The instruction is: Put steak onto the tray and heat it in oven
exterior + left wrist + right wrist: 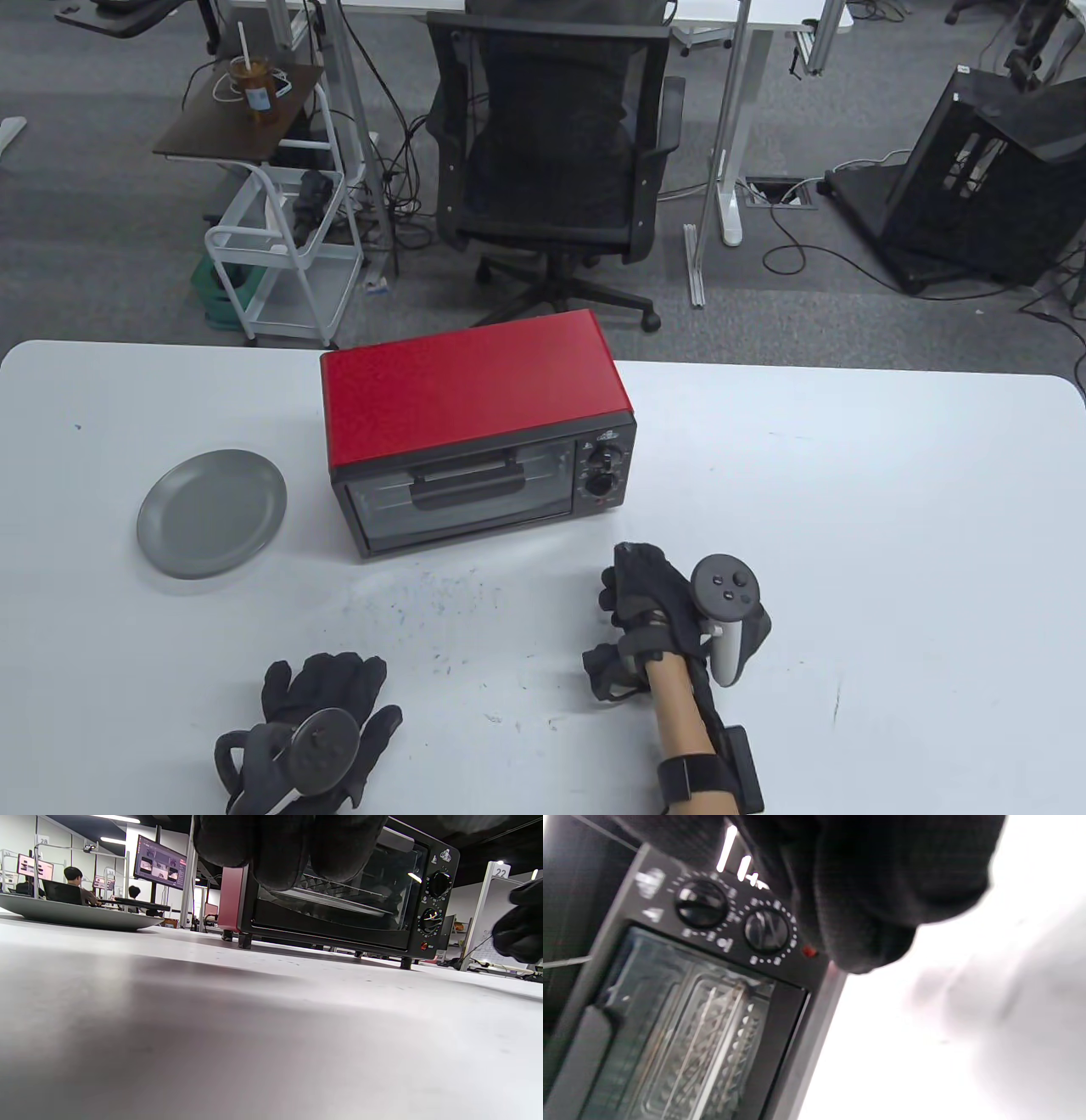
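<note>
The boxy toaster oven (475,429) has a red metal shell with a fine matt, slightly grained finish; its black front frame looks like satin-painted metal. The door's glass pane (339,895) is glossy and shows reflections, with a matt black plastic handle (468,486) across it. Right of the door, the two round black knobs (701,903) look like smooth, shiny plastic. Left of the oven, the round grey plate (212,513) has a smooth, dull finish. The white tabletop (848,475) is smooth, faintly sheened, and scuffed with dark specks before the oven. Both black gloves (327,692) are soft knitted cloth.
</note>
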Action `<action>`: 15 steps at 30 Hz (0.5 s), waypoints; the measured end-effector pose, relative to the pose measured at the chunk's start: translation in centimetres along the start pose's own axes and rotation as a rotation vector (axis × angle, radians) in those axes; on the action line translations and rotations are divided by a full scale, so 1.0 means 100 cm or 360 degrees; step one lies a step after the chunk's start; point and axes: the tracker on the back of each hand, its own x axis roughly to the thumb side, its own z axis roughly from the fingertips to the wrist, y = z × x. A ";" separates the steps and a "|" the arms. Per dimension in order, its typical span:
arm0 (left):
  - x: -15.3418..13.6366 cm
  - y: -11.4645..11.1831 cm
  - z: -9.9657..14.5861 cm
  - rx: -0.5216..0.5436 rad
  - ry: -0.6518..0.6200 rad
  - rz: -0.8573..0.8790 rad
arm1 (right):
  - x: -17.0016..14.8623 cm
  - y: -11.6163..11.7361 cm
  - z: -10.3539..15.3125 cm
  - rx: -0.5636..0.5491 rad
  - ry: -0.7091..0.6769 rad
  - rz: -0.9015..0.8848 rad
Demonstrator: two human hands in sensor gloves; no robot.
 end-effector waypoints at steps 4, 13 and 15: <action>0.003 0.004 0.001 -0.0009 -0.0001 0.0101 | 0.014 -0.012 0.040 0.0037 -0.0229 0.0205; 0.010 0.004 0.006 -0.0053 0.0007 0.0170 | 0.051 -0.006 0.111 0.0157 -0.0587 0.0628; 0.012 0.004 0.007 -0.0048 0.0001 0.0163 | 0.056 -0.001 0.120 0.0108 -0.0675 0.0690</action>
